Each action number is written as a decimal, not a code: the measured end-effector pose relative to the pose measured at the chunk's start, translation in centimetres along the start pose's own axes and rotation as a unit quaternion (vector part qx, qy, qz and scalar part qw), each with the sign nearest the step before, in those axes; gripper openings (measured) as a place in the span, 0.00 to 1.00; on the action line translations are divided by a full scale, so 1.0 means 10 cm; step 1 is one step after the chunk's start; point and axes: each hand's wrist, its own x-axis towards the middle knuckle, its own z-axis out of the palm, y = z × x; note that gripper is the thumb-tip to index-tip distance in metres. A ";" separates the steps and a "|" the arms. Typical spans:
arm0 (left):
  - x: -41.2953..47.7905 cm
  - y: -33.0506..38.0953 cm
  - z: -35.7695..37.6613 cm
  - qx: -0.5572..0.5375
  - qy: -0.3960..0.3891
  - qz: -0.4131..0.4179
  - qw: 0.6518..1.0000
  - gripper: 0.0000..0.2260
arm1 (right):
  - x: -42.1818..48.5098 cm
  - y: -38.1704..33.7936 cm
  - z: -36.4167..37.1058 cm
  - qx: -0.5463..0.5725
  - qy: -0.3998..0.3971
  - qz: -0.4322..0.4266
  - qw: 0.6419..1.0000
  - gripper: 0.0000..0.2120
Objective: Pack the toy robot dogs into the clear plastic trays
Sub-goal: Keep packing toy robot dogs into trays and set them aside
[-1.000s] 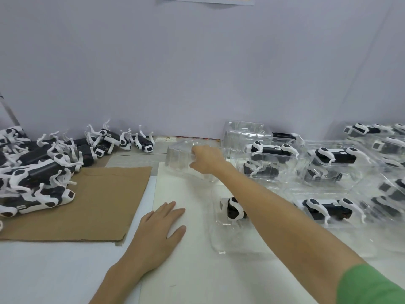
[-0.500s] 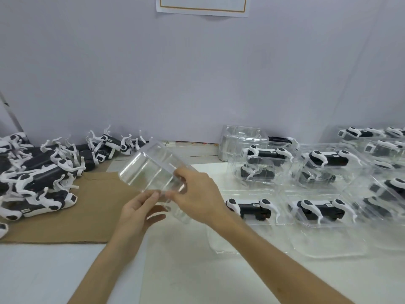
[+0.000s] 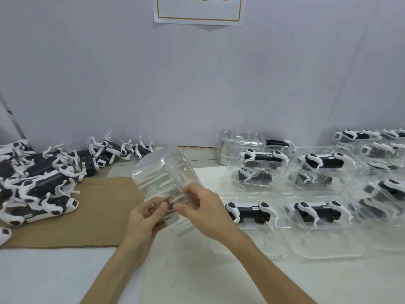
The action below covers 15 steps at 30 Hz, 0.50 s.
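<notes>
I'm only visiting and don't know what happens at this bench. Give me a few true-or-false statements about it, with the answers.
1. The left hand and the right hand both grip a clear tray, lifted off the table. True.
2. That tray has a toy dog in it. False: it is empty.
3. The loose toy dogs are piled on the person's right. False: they lie on the left, partly on the brown cardboard.
4. On the right sit packed trays, some stacked. True.
</notes>
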 end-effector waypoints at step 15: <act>0.00 0.06 -0.02 -0.006 0.009 -0.010 1.000 0.13 | 0.03 0.02 -0.07 0.080 0.046 0.008 0.996 0.05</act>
